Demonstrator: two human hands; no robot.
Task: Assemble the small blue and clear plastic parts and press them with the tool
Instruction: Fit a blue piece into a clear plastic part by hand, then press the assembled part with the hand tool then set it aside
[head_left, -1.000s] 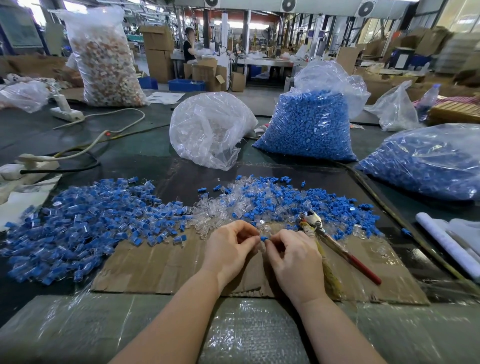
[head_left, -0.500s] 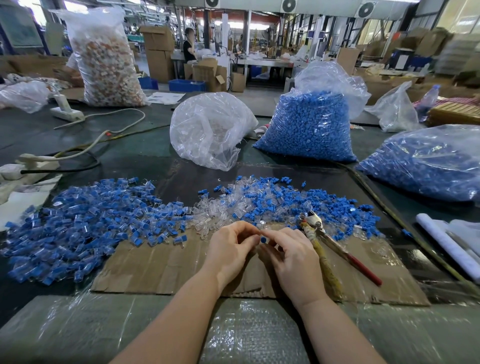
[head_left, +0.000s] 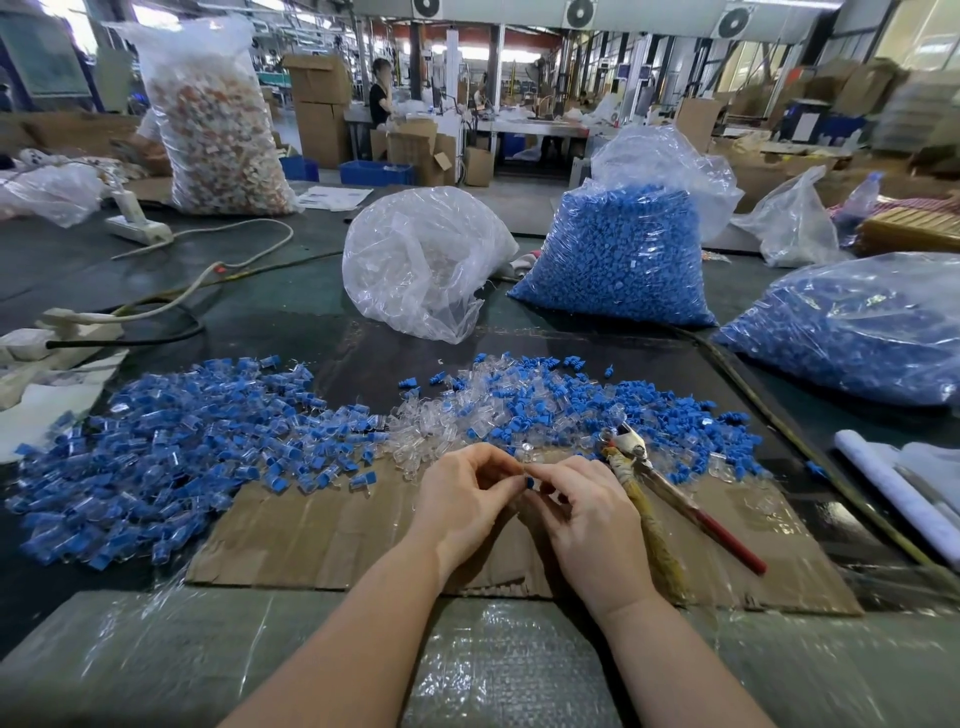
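Observation:
My left hand (head_left: 462, 499) and my right hand (head_left: 592, 514) meet fingertip to fingertip over a cardboard sheet (head_left: 322, 535). A small blue part (head_left: 529, 482) is pinched between them; any clear part in the fingers is hidden. Beyond my hands lies a loose heap of blue plugs and clear shells (head_left: 561, 410). A bigger pile of joined blue-and-clear pieces (head_left: 171, 447) spreads to the left. The pliers-like tool (head_left: 670, 488), with one red handle and one wrapped handle, rests on the cardboard just right of my right hand.
Behind the heaps stand a crumpled clear bag (head_left: 421, 265), an upright bag of blue parts (head_left: 623, 249) and a second blue-filled bag (head_left: 857, 332) at right. Cables and a power strip (head_left: 140, 228) lie at left. White rolled material (head_left: 893, 488) sits at the right edge.
My fingertips have closed together around the small blue part, with the right hand shifting slightly left. The tool and the piles have not moved.

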